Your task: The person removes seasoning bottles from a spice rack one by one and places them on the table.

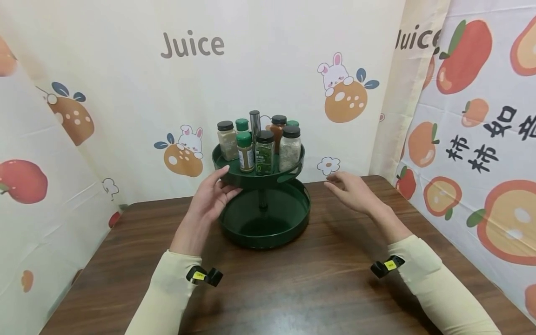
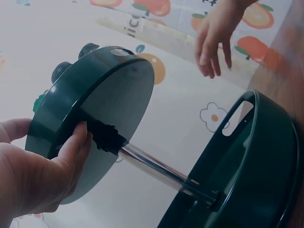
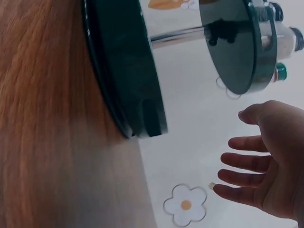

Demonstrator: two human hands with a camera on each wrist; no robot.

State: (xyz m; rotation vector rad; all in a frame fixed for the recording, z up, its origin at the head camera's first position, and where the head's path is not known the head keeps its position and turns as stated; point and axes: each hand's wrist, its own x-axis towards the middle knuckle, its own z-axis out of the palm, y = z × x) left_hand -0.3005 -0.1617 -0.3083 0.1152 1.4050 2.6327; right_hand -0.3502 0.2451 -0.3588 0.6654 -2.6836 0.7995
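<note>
A two-tier dark green turntable rack stands on the table, its upper tray [image 1: 243,179] joined to the lower tray [image 1: 268,239] by a metal post [image 2: 152,161]. Spice jars crowd the upper tray, among them a green-labelled jar [image 1: 264,156], a green-capped jar [image 1: 245,153] and a jar of pale flakes [image 1: 290,151]. My left hand [image 1: 209,195] holds the upper tray's left edge, thumb at the outer wall and fingers beneath. My right hand [image 1: 356,191] hovers right of the rack, apart from it, fingers extended and holding nothing.
The brown wooden table [image 1: 293,288] reaches toward me. Behind it hangs a printed curtain [image 1: 268,70], with another patterned cloth [image 1: 473,139] along the right side. Each sleeve carries a black wrist camera, one on the left [image 1: 205,275], one on the right [image 1: 387,266].
</note>
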